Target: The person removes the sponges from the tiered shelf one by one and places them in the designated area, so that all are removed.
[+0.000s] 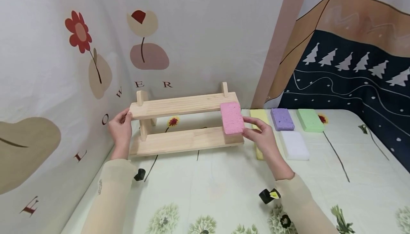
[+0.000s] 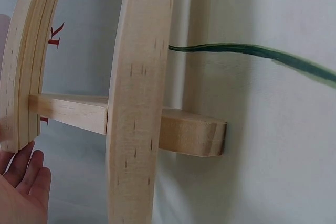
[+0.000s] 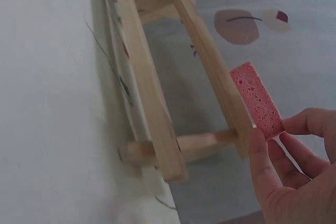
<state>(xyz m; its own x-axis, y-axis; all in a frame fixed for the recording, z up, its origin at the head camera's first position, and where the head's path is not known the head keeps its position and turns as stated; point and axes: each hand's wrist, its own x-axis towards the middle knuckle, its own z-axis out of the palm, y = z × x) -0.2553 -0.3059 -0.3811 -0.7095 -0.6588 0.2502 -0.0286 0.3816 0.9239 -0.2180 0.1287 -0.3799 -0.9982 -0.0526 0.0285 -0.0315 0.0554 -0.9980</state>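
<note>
A two-tier wooden shelf (image 1: 182,106) stands against the back cloth in the head view. At the left end of its upper board, my left hand (image 1: 120,130) holds the edge; the left wrist view shows the fingers (image 2: 35,174) at that board's end. My right hand (image 1: 265,138) pinches a pink sponge (image 1: 232,117) between thumb and fingers by one edge. The sponge is tilted and overlaps the right end of the upper board in the head view. In the right wrist view, the pink sponge (image 3: 257,100) appears right beside the upper board's end.
Right of the shelf lie a purple sponge (image 1: 282,119), a green sponge (image 1: 310,120), a white sponge (image 1: 294,145) and yellow sponge material (image 1: 258,113) partly hidden by my right hand. Black clips (image 1: 266,196) sit on the flowered cloth (image 1: 211,180) nearer me.
</note>
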